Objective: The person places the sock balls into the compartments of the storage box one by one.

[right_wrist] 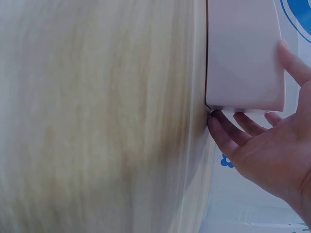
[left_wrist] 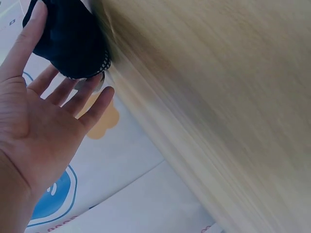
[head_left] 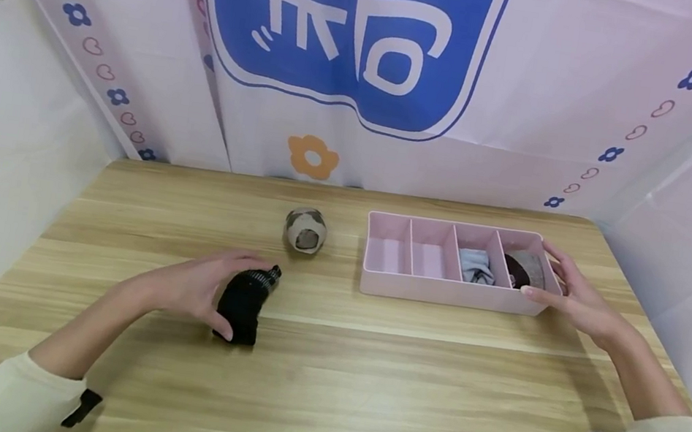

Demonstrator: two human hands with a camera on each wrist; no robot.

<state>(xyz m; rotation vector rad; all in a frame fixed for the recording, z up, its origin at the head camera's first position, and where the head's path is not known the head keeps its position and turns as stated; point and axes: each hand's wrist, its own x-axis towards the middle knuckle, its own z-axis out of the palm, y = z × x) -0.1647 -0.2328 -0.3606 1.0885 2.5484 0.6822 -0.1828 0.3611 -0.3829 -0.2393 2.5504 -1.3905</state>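
Note:
My left hand [head_left: 196, 287] grips a folded black sock [head_left: 242, 308] with a white-patterned band, thumb on the near side and fingers on the far side. In the left wrist view the black sock [left_wrist: 73, 39] sits between thumb and fingertips. On the right, my right hand [head_left: 582, 304] holds the right end of a pink four-compartment box [head_left: 451, 292], thumb at its front corner and fingers along the end wall. Grey-blue folded fabric [head_left: 476, 265] lies in the third compartment from the left. The rightmost compartment holds a brown and grey rolled bundle [head_left: 526, 269].
A rolled camouflage-patterned bundle [head_left: 305, 230] lies on the wooden table [head_left: 359, 402], between the black sock and the box and farther back. Printed cloth [head_left: 556, 90] hangs behind the table and along both sides.

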